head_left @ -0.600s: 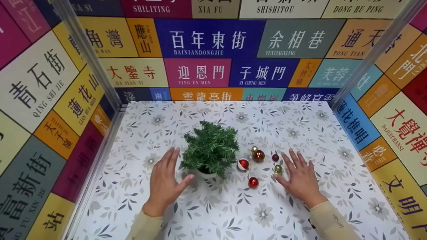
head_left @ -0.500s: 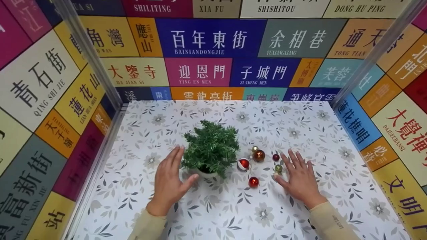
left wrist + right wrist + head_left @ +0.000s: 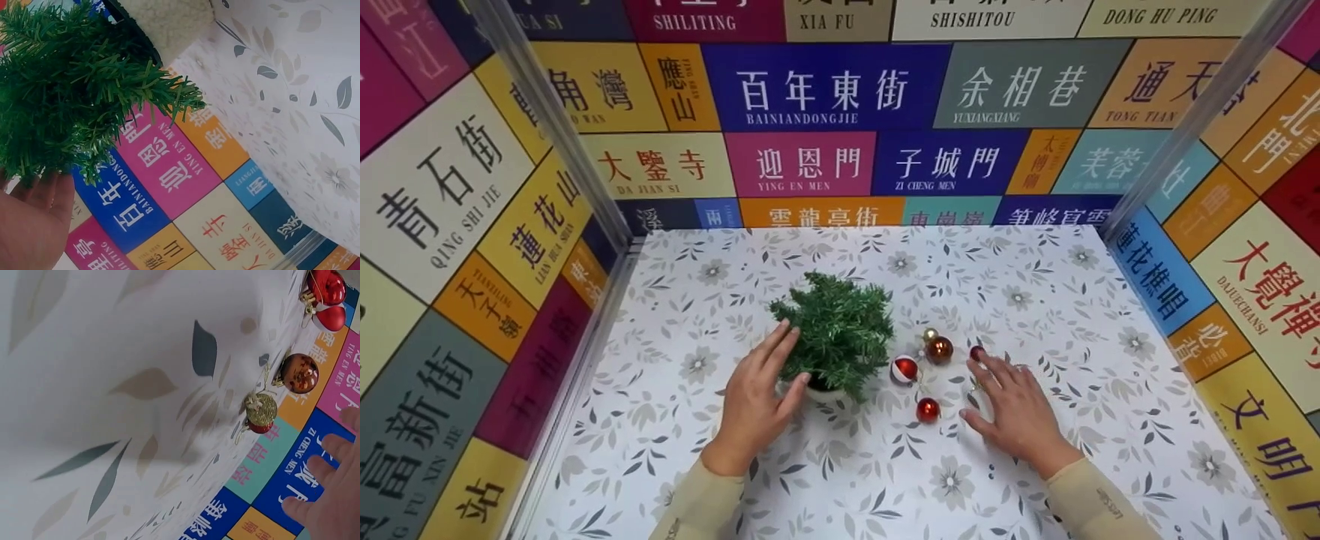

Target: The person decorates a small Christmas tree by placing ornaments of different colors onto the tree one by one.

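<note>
A small artificial Christmas tree (image 3: 840,330) stands in a fleecy whitish pot (image 3: 171,22). My left hand (image 3: 759,397) is at the tree's left side, fingers extended, the fingertips (image 3: 42,188) right at the foliage in the left wrist view. My right hand (image 3: 1018,409) hovers over the ornaments with fingers spread and nothing in its grasp. Under it, a glittery gold-green bauble (image 3: 262,409) is mostly hidden in the head view. A dark red bauble (image 3: 976,352) peeks out at its fingertips. Further left lie a brown bauble (image 3: 939,350), a red-and-white one (image 3: 904,369) and a shiny red one (image 3: 928,409).
A small gold bauble (image 3: 931,334) sits behind the brown one. The table (image 3: 952,480) has a white leaf-and-flower cover. Panels printed with street names (image 3: 802,165) enclose it at the back and both sides, with clear corner strips (image 3: 562,135).
My left hand has moved right and forward to the tree's foliage. My right hand has shifted slightly left, over the gold-green bauble. Tree and baubles have stayed in place.
</note>
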The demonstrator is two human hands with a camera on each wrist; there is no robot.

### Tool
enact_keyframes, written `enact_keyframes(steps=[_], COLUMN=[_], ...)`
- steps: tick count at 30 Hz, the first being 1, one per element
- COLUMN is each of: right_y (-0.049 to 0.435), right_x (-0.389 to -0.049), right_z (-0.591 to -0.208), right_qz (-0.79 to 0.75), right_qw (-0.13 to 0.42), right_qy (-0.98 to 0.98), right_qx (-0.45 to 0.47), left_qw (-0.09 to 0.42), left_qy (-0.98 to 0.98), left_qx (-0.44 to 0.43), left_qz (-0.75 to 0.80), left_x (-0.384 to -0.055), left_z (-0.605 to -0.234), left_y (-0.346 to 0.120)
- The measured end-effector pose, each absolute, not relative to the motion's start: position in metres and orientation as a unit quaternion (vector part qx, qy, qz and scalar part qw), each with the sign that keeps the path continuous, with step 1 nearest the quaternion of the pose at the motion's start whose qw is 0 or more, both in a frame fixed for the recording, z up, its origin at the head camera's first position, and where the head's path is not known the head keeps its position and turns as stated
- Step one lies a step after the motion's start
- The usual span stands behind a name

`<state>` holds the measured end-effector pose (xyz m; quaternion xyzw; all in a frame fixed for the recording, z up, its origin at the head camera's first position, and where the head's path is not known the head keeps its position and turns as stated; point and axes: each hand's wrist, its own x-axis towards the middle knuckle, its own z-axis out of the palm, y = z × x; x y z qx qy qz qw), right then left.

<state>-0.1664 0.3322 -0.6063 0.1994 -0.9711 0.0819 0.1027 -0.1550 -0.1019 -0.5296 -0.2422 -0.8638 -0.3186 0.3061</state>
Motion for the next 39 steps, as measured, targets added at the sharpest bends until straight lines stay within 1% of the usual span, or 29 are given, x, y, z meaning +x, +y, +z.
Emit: enact_keyframes(steps=[4, 10, 14, 29, 39], right_y=[0.322, 0.303, 0.295, 0.281, 0.280], right_x=[-0.164, -0.163, -0.165, -0.169, -0.169], right_z=[-0.609, -0.613, -0.617, -0.633, -0.631], right_qz=[0.096, 0.114, 0.123, 0.143, 0.146], right_qw=[0.093, 0.066, 0.058, 0.045, 0.040], right_qy=[-0.966, -0.964, -0.962, -0.962, -0.960], right_qx=[0.220, 0.231, 0.236, 0.229, 0.234], left_qw=[0.310, 0.314, 0.310, 0.302, 0.304], left_qy=[-0.864, -0.864, -0.866, -0.869, -0.869], left_qx=[-0.240, -0.240, -0.235, -0.235, -0.237], left_qz=[-0.317, -0.313, -0.313, -0.314, -0.311], left_x=[-0.156, -0.157, -0.157, -0.156, -0.156], left_z=[-0.531, -0.531, -0.531, -0.532, -0.531], left_y=[-0.102, -0.103, -0.103, -0.102, -0.102])
